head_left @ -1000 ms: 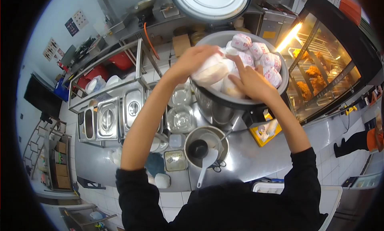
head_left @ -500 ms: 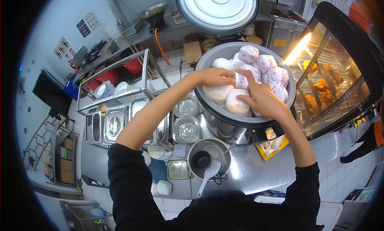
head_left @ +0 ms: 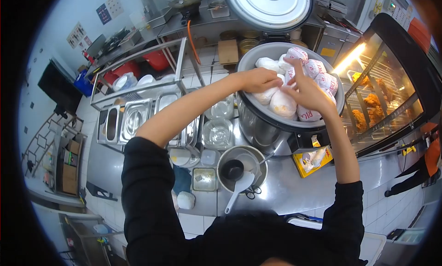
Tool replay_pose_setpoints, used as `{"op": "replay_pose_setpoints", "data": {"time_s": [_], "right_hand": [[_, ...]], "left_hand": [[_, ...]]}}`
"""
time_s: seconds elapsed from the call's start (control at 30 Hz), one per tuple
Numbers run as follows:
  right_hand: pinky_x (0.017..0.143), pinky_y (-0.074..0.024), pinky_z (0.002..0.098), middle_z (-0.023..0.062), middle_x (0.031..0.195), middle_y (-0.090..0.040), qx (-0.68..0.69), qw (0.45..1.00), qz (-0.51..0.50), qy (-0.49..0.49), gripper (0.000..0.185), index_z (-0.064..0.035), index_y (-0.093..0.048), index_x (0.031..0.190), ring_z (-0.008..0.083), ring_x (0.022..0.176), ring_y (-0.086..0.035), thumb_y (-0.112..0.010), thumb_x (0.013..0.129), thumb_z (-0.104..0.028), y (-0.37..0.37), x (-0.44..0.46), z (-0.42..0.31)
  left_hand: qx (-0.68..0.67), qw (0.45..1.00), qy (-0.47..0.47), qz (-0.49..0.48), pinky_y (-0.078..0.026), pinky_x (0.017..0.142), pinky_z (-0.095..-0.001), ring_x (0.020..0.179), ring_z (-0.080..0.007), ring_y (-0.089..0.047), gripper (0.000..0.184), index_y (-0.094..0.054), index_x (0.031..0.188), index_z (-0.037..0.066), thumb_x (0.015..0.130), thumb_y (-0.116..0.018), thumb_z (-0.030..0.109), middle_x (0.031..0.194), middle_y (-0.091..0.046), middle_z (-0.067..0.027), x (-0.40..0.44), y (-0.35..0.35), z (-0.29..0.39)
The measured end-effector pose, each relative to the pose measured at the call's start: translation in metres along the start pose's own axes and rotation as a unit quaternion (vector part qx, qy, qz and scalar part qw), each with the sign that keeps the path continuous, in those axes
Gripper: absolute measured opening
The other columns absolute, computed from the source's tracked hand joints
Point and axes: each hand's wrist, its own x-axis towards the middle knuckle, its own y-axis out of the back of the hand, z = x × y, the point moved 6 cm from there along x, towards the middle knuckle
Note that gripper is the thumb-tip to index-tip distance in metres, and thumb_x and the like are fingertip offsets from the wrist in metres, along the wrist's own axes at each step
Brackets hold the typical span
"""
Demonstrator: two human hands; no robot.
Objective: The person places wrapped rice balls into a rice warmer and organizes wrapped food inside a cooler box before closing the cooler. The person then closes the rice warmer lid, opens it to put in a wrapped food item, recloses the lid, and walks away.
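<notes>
A grey round pot (head_left: pixel 341 98) holds several round paper-wrapped bundles, some printed with red lettering. My left hand (head_left: pixel 262 80) lies over the left bundles, its fingers together and curled down, the tips partly hidden. To its right, my right hand (head_left: pixel 307 87) has its index finger stretched out and its thumb apart, touching the middle bundles. A plain wrapped bundle (head_left: pixel 282 105) with a yellowish patch sits just below both hands. Another bundle (head_left: pixel 307 114) with red print is beneath my right wrist. The pot's lid (head_left: pixel 271 8) stands raised behind.
A heated glass cabinet (head_left: pixel 373 105) with fried food stands right of the pot. In front are a metal bowl (head_left: pixel 263 176) with ladles, scissors (head_left: pixel 252 192) and a yellow box (head_left: pixel 304 170). Clear plastic containers (head_left: pixel 218 134) and steel trays (head_left: pixel 134 121) lie left. A person (head_left: pixel 416 169) stands far right.
My left hand has let go of the plain bundle it held and now rests over the left bundles. My right index finger points up more. The view has shifted.
</notes>
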Motion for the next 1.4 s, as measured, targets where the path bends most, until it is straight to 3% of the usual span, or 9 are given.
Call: {"op": "replay_pose_setpoints", "data": {"time_s": [0.2,0.47,0.5,0.7,0.8,0.9,1.03,1.17,1.4], "right_hand": [[0.092,-0.0452,0.0381,0.0232,0.133,-0.048,0.139,0.982,0.054,0.115,0.057,-0.0044,-0.02,0.142,0.0317,0.123,-0.05,-0.044,0.09,-0.008,-0.042,0.054,0.031],[0.112,-0.0211,0.0426,0.0143,0.137,-0.051,-0.091,0.978,-0.117,0.149,0.047,-0.0106,-0.031,0.143,0.0327,0.134,-0.034,-0.041,0.097,-0.016,-0.08,0.029,-0.027],[0.112,-0.0224,0.043,0.0128,0.138,-0.05,-0.089,0.98,-0.126,0.123,0.046,-0.0113,-0.031,0.143,0.0339,0.134,-0.035,-0.041,0.097,-0.017,-0.08,0.029,-0.03],[0.11,-0.0286,0.0403,0.0118,0.142,-0.045,-0.016,0.987,-0.146,0.058,0.046,-0.0106,-0.029,0.143,0.0308,0.136,-0.036,-0.038,0.099,-0.019,-0.086,0.033,-0.027],[0.11,-0.0312,0.0384,0.0139,0.15,-0.029,0.024,0.989,-0.128,0.062,0.048,-0.0079,-0.023,0.145,0.029,0.137,-0.034,-0.038,0.101,-0.019,-0.083,0.044,-0.017],[0.111,-0.0296,0.0403,0.0142,0.15,-0.028,0.062,0.995,-0.038,0.068,0.05,-0.0064,-0.022,0.144,0.0308,0.137,-0.035,-0.043,0.1,-0.018,-0.066,0.042,-0.019],[0.109,-0.0318,0.0404,0.014,0.146,-0.033,0.069,0.994,0.063,0.064,0.055,-0.0069,-0.025,0.143,0.03,0.134,-0.04,-0.052,0.095,-0.01,-0.031,0.011,-0.059],[0.104,-0.0366,0.0388,0.0145,0.139,-0.041,0.056,0.985,0.157,0.047,0.06,-0.007,-0.027,0.142,0.0267,0.125,-0.048,-0.057,0.09,-0.007,-0.014,-0.033,-0.079],[0.076,-0.0498,0.0281,0.0086,0.099,-0.065,0.185,0.98,0.053,-0.048,0.035,-0.0055,-0.05,0.124,0.0145,0.093,-0.061,-0.057,0.09,-0.008,-0.031,-0.09,-0.107]], "left_hand": [[0.047,0.992,0.062,0.097,-0.045,0.092,-0.0412,0.106,-0.0356,-0.058,0.04,-0.055,0.123,0.003,0.1,-0.041,0.032,0.115,-0.061,-0.0206,-0.034,0.053,0.011],[-0.016,0.925,0.355,0.136,-0.052,0.073,-0.0244,0.077,-0.0112,-0.065,0.034,-0.065,0.113,0.005,0.102,-0.043,0.028,0.092,-0.069,-0.006,-0.348,0.087,0.147],[-0.221,0.855,0.436,0.173,-0.054,0.068,-0.0247,0.073,-0.0119,-0.067,0.034,-0.066,0.11,0.003,0.101,-0.043,0.027,0.09,-0.07,-0.0069,-0.389,0.067,0.16],[-0.299,0.448,0.799,0.267,-0.055,0.057,-0.0282,0.059,-0.0185,-0.066,0.05,-0.068,0.08,-0.002,0.089,-0.059,0.046,0.07,-0.067,-0.0137,-0.643,-0.195,0.148],[-0.158,0.481,0.73,0.458,-0.053,0.07,-0.0369,0.067,-0.0305,-0.065,0.064,-0.064,0.083,-0.006,0.077,-0.07,0.057,0.079,-0.067,-0.0195,-0.619,-0.279,0.124],[0.021,0.389,0.789,0.475,-0.051,0.075,-0.0403,0.078,-0.0332,-0.064,0.073,-0.065,0.086,-0.006,0.066,-0.076,0.063,0.087,-0.067,-0.0211,-0.61,-0.302,0.118],[-0.101,0.405,0.785,0.458,-0.049,0.081,-0.0431,0.089,-0.0372,-0.062,0.079,-0.064,0.087,-0.006,0.054,-0.083,0.063,0.094,-0.064,-0.0251,-0.582,-0.286,0.124],[0.078,0.442,0.802,0.394,-0.05,0.078,-0.0463,0.09,-0.0383,-0.063,0.069,-0.065,0.094,-0.001,0.059,-0.083,0.055,0.098,-0.064,-0.0259,-0.551,-0.283,0.135],[-0.024,0.408,0.643,0.648,-0.05,0.08,-0.0404,0.091,-0.0308,-0.062,0.053,-0.06,0.105,-0.002,0.076,-0.076,0.04,0.106,-0.063,-0.018,-0.515,-0.224,0.17]]}}
